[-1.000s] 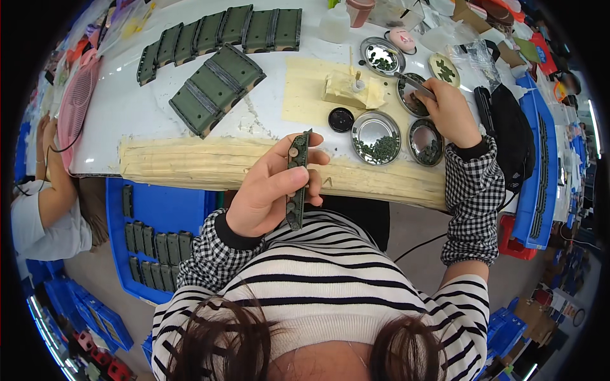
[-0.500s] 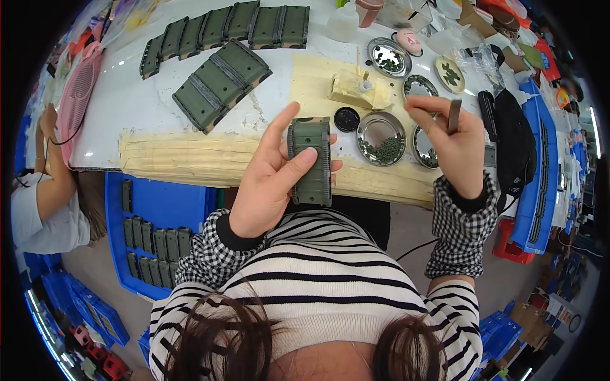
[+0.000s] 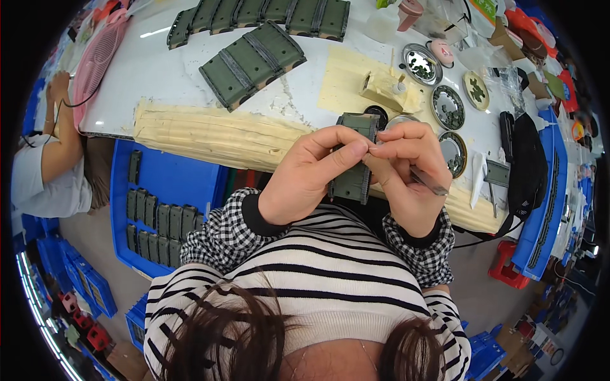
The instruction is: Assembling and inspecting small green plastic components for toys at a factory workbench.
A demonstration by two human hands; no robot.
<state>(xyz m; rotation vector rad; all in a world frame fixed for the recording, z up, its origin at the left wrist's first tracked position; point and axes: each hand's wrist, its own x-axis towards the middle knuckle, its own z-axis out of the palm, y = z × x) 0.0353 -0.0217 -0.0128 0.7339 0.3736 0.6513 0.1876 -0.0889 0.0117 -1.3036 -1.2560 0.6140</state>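
Observation:
My left hand (image 3: 304,174) is closed round a dark green block (image 3: 352,185) with small holes and ridged dark edges, held above the table's front edge. Its thumb and forefinger meet the fingertips of my right hand (image 3: 412,181) over the block; whatever is between them is too small to make out. A flat metal tool (image 3: 429,183) lies in the curled fingers of my right hand, its working end hidden. Just behind the hands, a black round lid (image 3: 377,114) and a steel dish (image 3: 403,120) are partly covered.
Steel dishes of small green bits (image 3: 447,108) and a cream dish (image 3: 475,91) stand right of a tape-covered block (image 3: 389,92). Joined green blocks (image 3: 253,63) lie at the back left. A blue bin (image 3: 175,174) of similar blocks sits below left; another person's arm (image 3: 57,143) is far left.
My right hand has come left and down from over the dishes to the green block. My left thumb and forefinger have moved to meet its fingertips. The view has shifted.

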